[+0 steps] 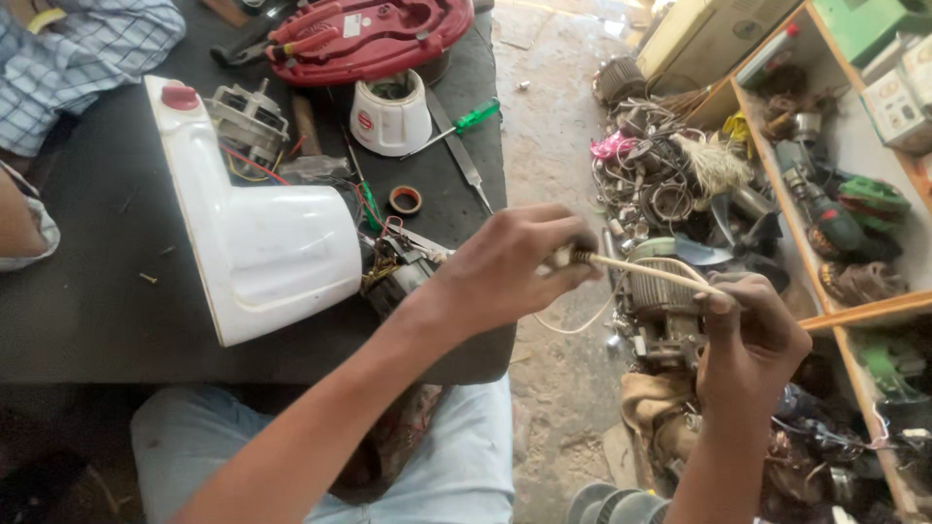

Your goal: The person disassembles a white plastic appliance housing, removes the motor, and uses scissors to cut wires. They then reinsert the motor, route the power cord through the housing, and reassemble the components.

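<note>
- Right now the left hand [515,262] pinches the bare end of a cream wire [646,274], held up beside the worktop [97,301]
- right hand [752,335] clamps the wire's other stretch
- best keep it taut, twisting strands evenly, clear of the white mixer body [262,243]

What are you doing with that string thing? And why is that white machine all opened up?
A person sits at a dark table, holding a thin cream cord stretched between both hands. The left hand pinches one end, where bare wire strands show; the right hand grips the other. A white appliance shell lies on its side with wiring spilling out. Behind it lie a green screwdriver, a tape roll and a red cover.
</note>
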